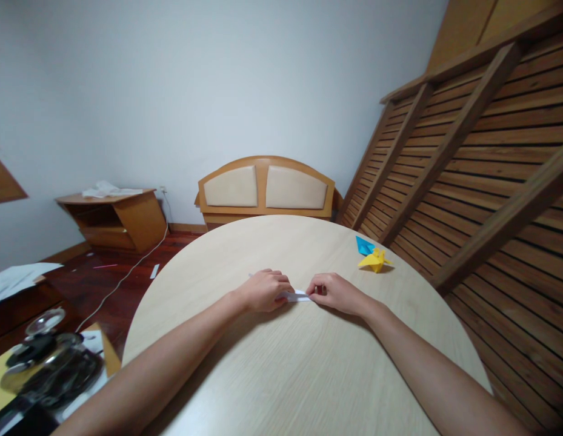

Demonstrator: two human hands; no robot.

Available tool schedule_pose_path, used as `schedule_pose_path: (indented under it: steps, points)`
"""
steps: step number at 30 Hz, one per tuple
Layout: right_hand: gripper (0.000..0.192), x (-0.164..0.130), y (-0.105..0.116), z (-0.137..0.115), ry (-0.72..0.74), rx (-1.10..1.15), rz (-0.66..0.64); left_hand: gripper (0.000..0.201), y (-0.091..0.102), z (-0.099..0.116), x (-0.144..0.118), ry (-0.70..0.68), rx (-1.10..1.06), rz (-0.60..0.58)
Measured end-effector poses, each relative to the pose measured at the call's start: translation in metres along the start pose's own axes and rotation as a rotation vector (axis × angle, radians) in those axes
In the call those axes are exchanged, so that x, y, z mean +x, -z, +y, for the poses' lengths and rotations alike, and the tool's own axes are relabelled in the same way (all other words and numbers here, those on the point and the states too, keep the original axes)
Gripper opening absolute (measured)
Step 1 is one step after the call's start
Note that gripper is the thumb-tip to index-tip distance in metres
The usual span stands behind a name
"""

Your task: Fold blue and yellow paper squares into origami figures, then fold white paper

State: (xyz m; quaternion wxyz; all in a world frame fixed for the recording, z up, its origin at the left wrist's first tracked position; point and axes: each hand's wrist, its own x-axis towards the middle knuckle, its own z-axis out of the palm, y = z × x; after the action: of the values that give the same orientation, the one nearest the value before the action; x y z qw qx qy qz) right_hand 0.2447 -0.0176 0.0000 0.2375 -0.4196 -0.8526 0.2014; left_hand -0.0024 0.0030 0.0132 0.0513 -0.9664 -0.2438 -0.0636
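left hand [264,290]: fingers curled shut, pinching white paper strip [297,295] | right hand [334,292]: closed on strip's other end | strip: pressed flat at middle of round table [245,375] | yellow origami crane [374,260], blue folded paper [364,244]: near far right edge

A round, pale wood-grain table [308,375] fills the lower centre of the frame; a small folded white paper strip [298,295] lies near its middle, under both hands; toward the upper right edge sit a blue folded paper figure [364,244] and, touching it, a yellow folded paper figure [375,260].
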Motion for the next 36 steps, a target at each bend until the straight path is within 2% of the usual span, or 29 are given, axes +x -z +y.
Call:
schedule_pose_path:
  steps: [6,17,29,36]
  points:
    - [0.014,-0.001,0.000,0.005,0.042,-0.015,-0.026,0.022,0.002,0.006,0.000,-0.066,0.043,-0.003]
    - [0.015,-0.002,0.003,0.004,0.057,-0.006,-0.078,0.022,0.002,0.012,0.000,-0.087,0.105,-0.031]
    - [0.014,-0.003,0.004,0.000,0.018,-0.061,-0.074,0.019,0.012,0.034,0.000,0.117,0.103,-0.169]
    - [0.025,-0.003,0.003,0.004,0.079,-0.164,-0.039,0.029,0.005,0.034,-0.001,0.159,0.119,-0.055]
